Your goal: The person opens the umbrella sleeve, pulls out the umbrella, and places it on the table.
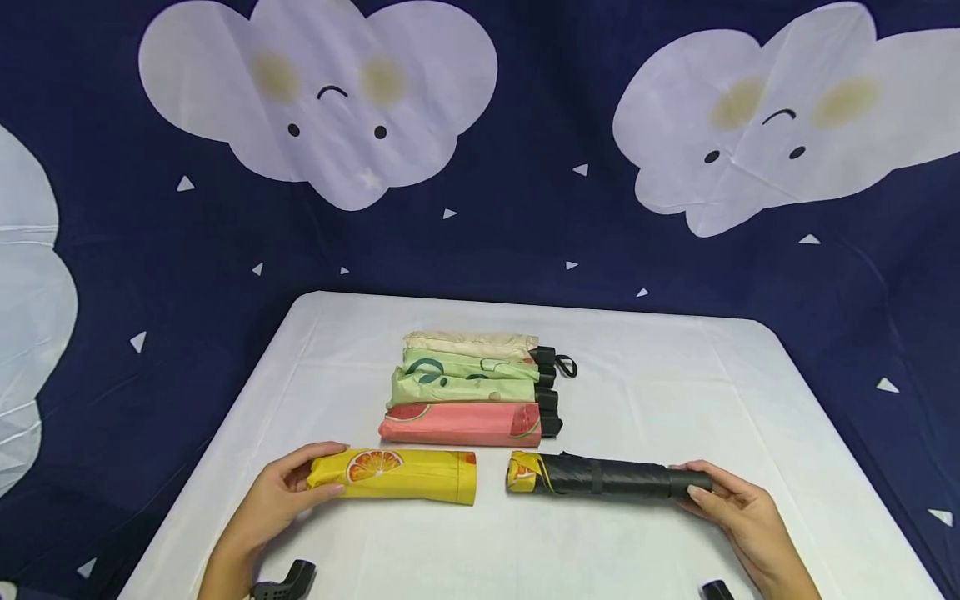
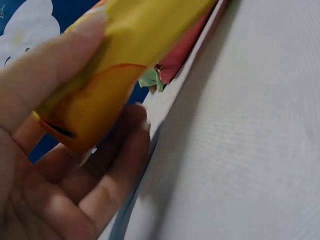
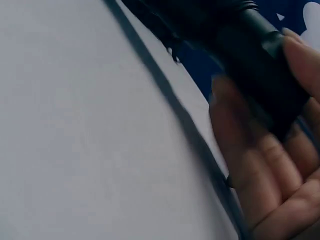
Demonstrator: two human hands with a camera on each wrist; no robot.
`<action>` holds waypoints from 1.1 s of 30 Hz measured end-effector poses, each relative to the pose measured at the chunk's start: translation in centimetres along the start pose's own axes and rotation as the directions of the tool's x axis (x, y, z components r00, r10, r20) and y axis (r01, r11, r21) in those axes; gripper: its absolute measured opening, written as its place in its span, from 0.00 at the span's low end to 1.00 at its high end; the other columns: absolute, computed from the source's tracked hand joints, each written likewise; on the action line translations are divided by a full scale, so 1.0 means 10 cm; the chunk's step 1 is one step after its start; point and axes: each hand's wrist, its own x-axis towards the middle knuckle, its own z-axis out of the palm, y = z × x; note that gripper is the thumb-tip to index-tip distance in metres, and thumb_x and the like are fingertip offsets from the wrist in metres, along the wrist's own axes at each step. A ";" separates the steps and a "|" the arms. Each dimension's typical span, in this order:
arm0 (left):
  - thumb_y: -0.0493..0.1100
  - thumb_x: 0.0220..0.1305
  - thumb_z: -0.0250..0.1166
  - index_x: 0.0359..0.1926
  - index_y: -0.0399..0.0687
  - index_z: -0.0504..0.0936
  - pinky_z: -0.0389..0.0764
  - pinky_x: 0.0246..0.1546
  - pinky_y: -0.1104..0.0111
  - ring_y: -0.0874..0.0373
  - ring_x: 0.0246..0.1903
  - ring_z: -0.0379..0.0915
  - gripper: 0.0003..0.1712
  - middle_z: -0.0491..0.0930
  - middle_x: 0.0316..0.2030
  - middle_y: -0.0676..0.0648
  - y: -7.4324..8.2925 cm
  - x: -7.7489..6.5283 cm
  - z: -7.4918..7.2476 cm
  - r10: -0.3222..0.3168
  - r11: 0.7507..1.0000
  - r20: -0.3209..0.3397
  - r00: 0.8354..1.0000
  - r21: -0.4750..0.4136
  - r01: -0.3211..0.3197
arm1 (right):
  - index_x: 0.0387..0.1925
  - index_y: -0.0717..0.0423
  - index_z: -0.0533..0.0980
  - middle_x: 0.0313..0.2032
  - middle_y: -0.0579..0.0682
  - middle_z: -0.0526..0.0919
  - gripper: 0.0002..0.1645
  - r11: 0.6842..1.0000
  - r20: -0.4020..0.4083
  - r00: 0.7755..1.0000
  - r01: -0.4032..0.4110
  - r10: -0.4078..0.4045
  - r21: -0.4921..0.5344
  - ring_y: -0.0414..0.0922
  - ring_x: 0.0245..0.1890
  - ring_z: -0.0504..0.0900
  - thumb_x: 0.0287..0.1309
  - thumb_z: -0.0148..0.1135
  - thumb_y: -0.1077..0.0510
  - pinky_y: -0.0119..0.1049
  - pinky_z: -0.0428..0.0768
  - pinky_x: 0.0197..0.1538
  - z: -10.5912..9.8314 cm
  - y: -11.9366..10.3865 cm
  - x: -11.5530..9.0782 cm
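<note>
My left hand (image 1: 272,502) pinches the closed left end of a yellow umbrella sleeve (image 1: 423,478) printed with orange slices. The hemmed end of this sleeve points right. My right hand (image 1: 741,507) grips the black handle of a folded umbrella (image 1: 618,479), whose canopy is wrapped black side out with yellow showing at its left tip. A small gap separates sleeve and umbrella, which lie roughly in line. In the left wrist view, thumb and fingers pinch the sleeve (image 2: 145,30). The right wrist view shows fingers around the dark umbrella handle (image 3: 265,70).
Behind the hands, several folded umbrellas lie side by side on the white table (image 1: 675,383): a pink watermelon one (image 1: 457,423), green ones (image 1: 461,389) and a cream one (image 1: 472,342) at the back. A navy cloud-print curtain (image 1: 525,233) hangs behind the table.
</note>
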 end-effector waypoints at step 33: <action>0.49 0.53 0.81 0.57 0.59 0.85 0.65 0.60 0.83 0.65 0.60 0.72 0.29 0.82 0.57 0.55 0.08 -0.06 0.06 -0.064 0.934 -0.022 0.998 0.350 0.068 | 0.60 0.62 0.79 0.55 0.54 0.86 0.26 0.873 0.009 0.997 -0.066 0.080 -0.484 0.36 0.56 0.82 0.61 0.72 0.61 0.27 0.82 0.51 -0.14 -0.02 -0.07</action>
